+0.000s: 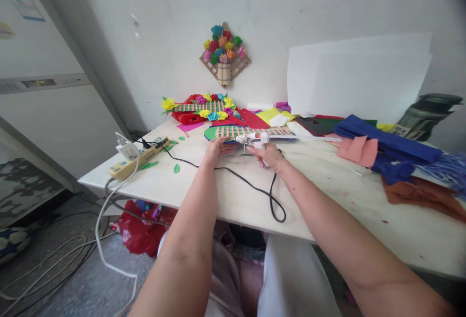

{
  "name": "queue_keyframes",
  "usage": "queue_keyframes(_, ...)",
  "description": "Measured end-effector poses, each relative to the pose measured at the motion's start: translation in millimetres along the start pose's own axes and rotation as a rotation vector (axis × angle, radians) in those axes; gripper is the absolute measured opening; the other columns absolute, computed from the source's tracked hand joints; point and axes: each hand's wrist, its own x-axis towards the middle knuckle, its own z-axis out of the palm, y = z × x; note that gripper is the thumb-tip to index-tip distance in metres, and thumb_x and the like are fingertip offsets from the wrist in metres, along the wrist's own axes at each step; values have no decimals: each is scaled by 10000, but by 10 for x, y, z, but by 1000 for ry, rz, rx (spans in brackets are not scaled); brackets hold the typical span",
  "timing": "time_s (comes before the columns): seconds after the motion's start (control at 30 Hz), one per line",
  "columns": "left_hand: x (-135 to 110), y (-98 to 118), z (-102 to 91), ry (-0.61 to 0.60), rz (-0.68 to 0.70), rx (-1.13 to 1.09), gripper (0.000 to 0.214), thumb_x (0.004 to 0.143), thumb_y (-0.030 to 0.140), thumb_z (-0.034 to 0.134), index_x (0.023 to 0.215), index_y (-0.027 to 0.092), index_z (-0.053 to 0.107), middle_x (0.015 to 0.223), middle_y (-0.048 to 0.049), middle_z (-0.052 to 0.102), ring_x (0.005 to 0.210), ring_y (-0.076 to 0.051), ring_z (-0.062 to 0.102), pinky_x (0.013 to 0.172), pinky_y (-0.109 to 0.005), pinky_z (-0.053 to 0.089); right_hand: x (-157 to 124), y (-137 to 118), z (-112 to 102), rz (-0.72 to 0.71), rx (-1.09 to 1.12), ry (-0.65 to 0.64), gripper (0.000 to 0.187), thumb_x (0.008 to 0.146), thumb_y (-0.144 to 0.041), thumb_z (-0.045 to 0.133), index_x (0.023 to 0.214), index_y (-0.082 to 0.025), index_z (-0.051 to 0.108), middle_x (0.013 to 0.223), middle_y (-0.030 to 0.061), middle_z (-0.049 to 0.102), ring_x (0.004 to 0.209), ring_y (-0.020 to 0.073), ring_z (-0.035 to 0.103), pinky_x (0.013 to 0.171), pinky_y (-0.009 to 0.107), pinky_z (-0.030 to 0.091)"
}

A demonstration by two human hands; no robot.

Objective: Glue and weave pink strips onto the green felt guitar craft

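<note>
My right hand [268, 156] is wrapped round a white hot glue gun [260, 138]. A long pale glue stick [309, 137] sticks out of its back to the right. The metallic-looking nozzle end points left, toward my left hand [218, 149]. That hand is at the near edge of a green board woven with pink strips [247, 131], fingers stretched out and apart. Whether its fingertips press on the board is hard to make out. The board lies beneath and behind the glue gun, which covers part of it.
A black cord [240, 174] loops across the table [247, 195] from a yellow power strip [140, 157]. Behind lies a woven piece with paper flowers [213, 106]. Crepe paper [389, 137] and a dark green bottle [424, 115] are on the right. Green paper leaves [176, 168] lie left.
</note>
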Motion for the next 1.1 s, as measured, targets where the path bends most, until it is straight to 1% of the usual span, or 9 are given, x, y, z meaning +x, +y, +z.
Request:
queue_keyframes(0.23, -18, 10, 16, -2, 5, -1, 406, 713, 192, 464, 1068, 37, 585, 715, -122, 691, 726, -251, 675, 714, -376, 517, 4, -6, 13, 16, -42, 18, 367, 597, -434, 709, 523, -169, 466, 380, -54, 452, 267, 64, 373, 264, 208, 330)
queue_keyframes(0.5, -9, 12, 17, 7, -21, -29, 456, 720, 222, 484, 1137, 50, 555, 776, -126, 692, 751, -241, 674, 734, -370, 516, 6, 13, 7, 20, -116, 14, 365, 612, -435, 696, 516, -172, 462, 376, -58, 440, 263, 69, 382, 267, 204, 327)
queue_keyframes(0.63, -23, 11, 18, -9, 19, -23, 476, 718, 217, 485, 1156, 40, 540, 787, -132, 694, 750, -243, 676, 734, -377, 519, 8, 19, 7, 17, -124, 3, 338, 652, -409, 664, 520, -175, 459, 377, -57, 436, 266, 72, 382, 276, 205, 324)
queue_keyframes(0.77, -35, -3, 7, -37, 62, -11, 514, 669, 129, 468, 1169, 27, 524, 756, -127, 696, 740, -242, 678, 735, -389, 522, -5, -5, 8, 25, -154, 0, 315, 672, -381, 650, 523, -176, 462, 370, -58, 426, 270, 74, 385, 285, 204, 325)
queue_keyframes(0.83, -35, -17, -4, -49, 75, -1, 524, 656, 112, 474, 1171, 35, 525, 759, -122, 698, 744, -238, 679, 746, -393, 521, -9, -13, 6, 21, -180, -1, 316, 677, -380, 646, 518, -176, 464, 368, -54, 426, 270, 76, 390, 289, 205, 326)
queue_keyframes(1.1, -39, -55, -16, -62, 120, 57, 550, 677, 138, 526, 1225, 91, 515, 779, -95, 700, 747, -225, 679, 749, -384, 525, 1, 9, 1, 13, -239, -6, 343, 642, -443, 671, 532, -177, 484, 376, -46, 443, 279, 86, 406, 293, 212, 333)
